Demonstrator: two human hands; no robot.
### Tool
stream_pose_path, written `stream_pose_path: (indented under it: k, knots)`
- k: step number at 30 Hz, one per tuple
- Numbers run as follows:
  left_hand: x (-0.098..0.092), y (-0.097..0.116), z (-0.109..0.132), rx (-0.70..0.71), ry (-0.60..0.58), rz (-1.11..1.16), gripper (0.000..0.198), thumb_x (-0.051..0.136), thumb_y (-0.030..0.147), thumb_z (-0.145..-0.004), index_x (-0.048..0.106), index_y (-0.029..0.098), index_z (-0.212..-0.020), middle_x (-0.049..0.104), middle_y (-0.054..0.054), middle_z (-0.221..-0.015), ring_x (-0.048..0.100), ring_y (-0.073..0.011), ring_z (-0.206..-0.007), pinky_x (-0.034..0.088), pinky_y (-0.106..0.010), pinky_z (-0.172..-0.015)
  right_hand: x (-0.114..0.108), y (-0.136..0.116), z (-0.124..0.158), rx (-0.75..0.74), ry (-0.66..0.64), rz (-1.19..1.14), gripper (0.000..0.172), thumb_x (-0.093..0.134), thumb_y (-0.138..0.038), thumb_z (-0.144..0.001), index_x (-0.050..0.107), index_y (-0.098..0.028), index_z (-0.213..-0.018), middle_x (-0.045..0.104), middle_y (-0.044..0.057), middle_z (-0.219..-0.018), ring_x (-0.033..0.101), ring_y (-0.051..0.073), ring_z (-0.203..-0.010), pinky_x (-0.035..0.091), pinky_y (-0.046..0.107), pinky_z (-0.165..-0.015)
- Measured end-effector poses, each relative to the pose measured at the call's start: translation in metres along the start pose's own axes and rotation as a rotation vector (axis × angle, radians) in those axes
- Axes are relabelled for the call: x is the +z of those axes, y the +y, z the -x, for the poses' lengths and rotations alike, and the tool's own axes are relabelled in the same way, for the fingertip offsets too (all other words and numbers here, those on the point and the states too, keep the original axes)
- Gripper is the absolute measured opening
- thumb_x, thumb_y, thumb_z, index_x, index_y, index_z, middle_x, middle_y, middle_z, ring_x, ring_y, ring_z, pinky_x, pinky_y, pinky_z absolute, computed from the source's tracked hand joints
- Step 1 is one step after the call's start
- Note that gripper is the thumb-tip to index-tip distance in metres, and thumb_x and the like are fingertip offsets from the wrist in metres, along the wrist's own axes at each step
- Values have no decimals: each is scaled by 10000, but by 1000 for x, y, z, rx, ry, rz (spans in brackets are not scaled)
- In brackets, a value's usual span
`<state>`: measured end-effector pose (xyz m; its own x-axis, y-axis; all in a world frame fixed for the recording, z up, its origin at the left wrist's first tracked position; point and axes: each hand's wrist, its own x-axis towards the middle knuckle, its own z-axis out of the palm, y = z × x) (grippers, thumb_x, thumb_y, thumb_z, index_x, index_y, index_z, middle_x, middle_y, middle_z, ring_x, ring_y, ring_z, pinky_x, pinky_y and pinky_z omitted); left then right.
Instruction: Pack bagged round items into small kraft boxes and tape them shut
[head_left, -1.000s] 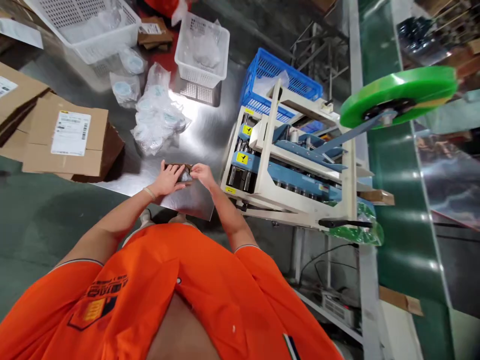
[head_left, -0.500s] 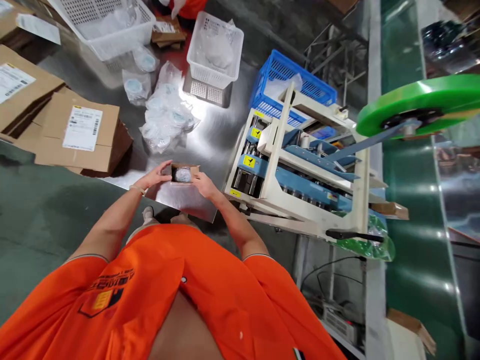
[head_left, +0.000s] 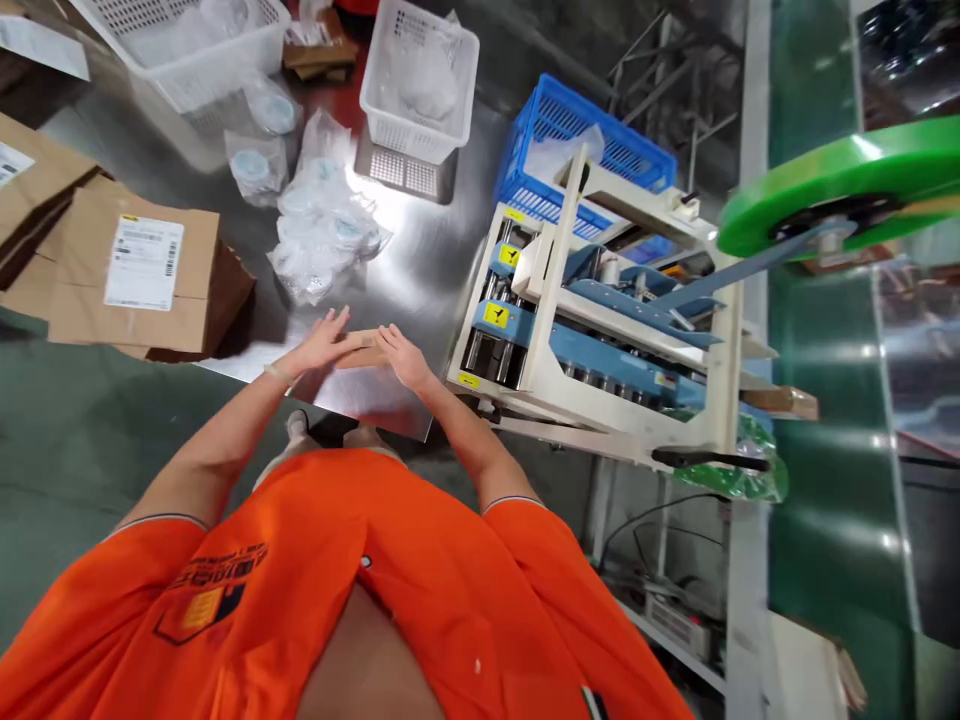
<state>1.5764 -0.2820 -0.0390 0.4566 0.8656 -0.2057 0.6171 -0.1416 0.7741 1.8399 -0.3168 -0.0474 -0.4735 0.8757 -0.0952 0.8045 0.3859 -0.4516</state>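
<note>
A small brown cardboard box (head_left: 363,347) rests on the steel table near its front edge, its top flaps folded over and its inside hidden. My left hand (head_left: 324,342) lies against the box's left end, fingers stretched out and slightly apart. On the right end, my right hand (head_left: 401,355) lays extended fingers flat over the cardboard. Both hands touch the box without wrapping round it. Just beyond them is a pile of clear plastic bags (head_left: 319,235) with pale blue round items inside.
Labelled flat cartons (head_left: 146,265) are stacked on the left. White baskets (head_left: 420,85) holding bags stand at the back. A roller sealing machine (head_left: 592,350) with a green tape roll (head_left: 840,180) adjoins the steel table (head_left: 420,260); a blue crate (head_left: 585,140) sits behind it.
The box was open with a wrapped item showing inside; now its flaps cover that item. My hands have shifted from its sides to the folded top, fingers straighter.
</note>
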Motion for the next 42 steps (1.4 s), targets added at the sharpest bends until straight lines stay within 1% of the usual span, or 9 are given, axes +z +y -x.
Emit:
stream_pose_path:
  k: [5, 10, 14, 18, 22, 27, 34, 38, 42]
  knots:
    - [32, 39, 13, -34, 24, -608, 1143, 665, 720, -975, 345, -72, -1733, 430, -419, -1701, 218, -589, -1691, 159, -753, -1330, 17, 4, 5, 142, 59, -114, 581, 469, -154, -1103, 562, -124, -1676, 457, 154, -1794, 328, 284, -1737, 330, 506, -1419]
    - [29, 50, 12, -95, -25, -678, 1139, 570, 776, -1015, 319, -61, -1746, 520, -419, -1618, 410, -580, -1579, 325, -694, -1261, 17, -1, -8, 482, 46, -263, 602, 462, -272, -1143, 478, -222, -1743, 595, 122, -1699, 482, 325, -1649, 494, 547, -1298]
    - [37, 54, 23, -143, 48, -729, 1170, 607, 795, -973, 309, -16, -1761, 444, -405, -1694, 351, -630, -1595, 266, -771, -1260, 23, -3, -13, 504, 36, -328, 539, 525, -314, -1145, 572, -265, -1680, 640, 84, -1660, 557, 318, -1575, 509, 505, -1276]
    - [44, 47, 18, -216, 67, -762, 1054, 601, 713, -999, 371, -44, -1694, 604, -383, -1512, 530, -560, -1456, 475, -644, -1141, 30, 21, 0, 478, 172, -346, 556, 585, -290, -1135, 550, -166, -1676, 631, 141, -1655, 601, 246, -1507, 501, 372, -1251]
    - [41, 53, -60, -114, 35, -774, 967, 607, 675, -1019, 445, -94, -1584, 615, -374, -1434, 615, -497, -1292, 497, -560, -1104, 42, 61, 38, 699, 340, -156, 523, 659, -275, -1093, 622, -103, -1586, 602, 253, -1641, 567, 341, -1510, 487, 506, -1245]
    - [50, 102, -224, 156, -38, -761, 945, 681, 632, -997, 456, -98, -1553, 563, -377, -1486, 548, -490, -1352, 417, -561, -1158, 62, 80, 59, 683, 238, 33, 472, 662, -309, -1100, 656, -156, -1547, 580, 250, -1658, 534, 358, -1523, 511, 529, -1181]
    - [154, 204, -371, 410, -144, -493, 1078, 904, 525, -836, 424, -54, -1609, 482, -423, -1589, 452, -579, -1521, 355, -679, -1255, 77, 85, 59, 634, 269, 105, 457, 645, -358, -1099, 675, -153, -1506, 626, 251, -1592, 573, 366, -1437, 526, 524, -1116]
    - [213, 247, -357, 372, -98, -85, 1613, 1041, 502, -650, -4, 31, -1785, 162, -423, -1781, 156, -567, -1711, 239, -679, -1362, 74, 91, 64, 619, 280, 70, 398, 599, -307, -1093, 697, -155, -1448, 628, 244, -1583, 571, 362, -1462, 522, 545, -1154]
    - [185, 220, -253, 546, 77, 52, 1152, 734, 269, -944, -14, 156, -1814, 281, -314, -1774, 298, -411, -1702, 338, -618, -1358, 65, 92, 72, 604, 372, -42, 332, 535, -289, -1060, 760, -154, -1263, 675, 298, -1450, 599, 426, -1409, 507, 663, -1154]
